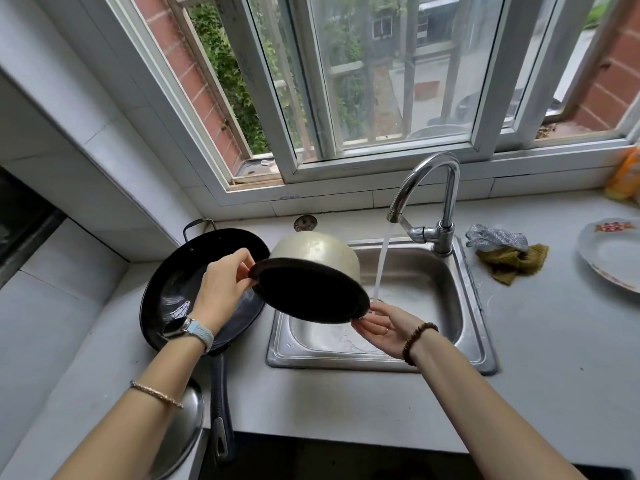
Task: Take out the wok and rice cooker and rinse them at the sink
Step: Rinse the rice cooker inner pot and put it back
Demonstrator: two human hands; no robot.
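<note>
I hold the rice cooker's inner pot (313, 252), pale outside and dark inside, tilted over the left part of the steel sink (474, 327) with its mouth facing me. My left hand (225, 284) pinches its rim at the left. My right hand (384, 329) supports the rim from below at the right, palm up. Water runs from the chrome faucet (429, 192) in a stream just right of the pot, above my right hand. The black wok (173, 289) lies on the counter left of the sink, its long handle pointing toward me.
A steel lid (187, 431) sits at the counter's front left edge. Right of the faucet lie a metal scourer (491, 235) and an olive cloth (512, 265). A white plate (613, 254) and an orange bottle (627, 178) stand at the far right. The window is behind the sink.
</note>
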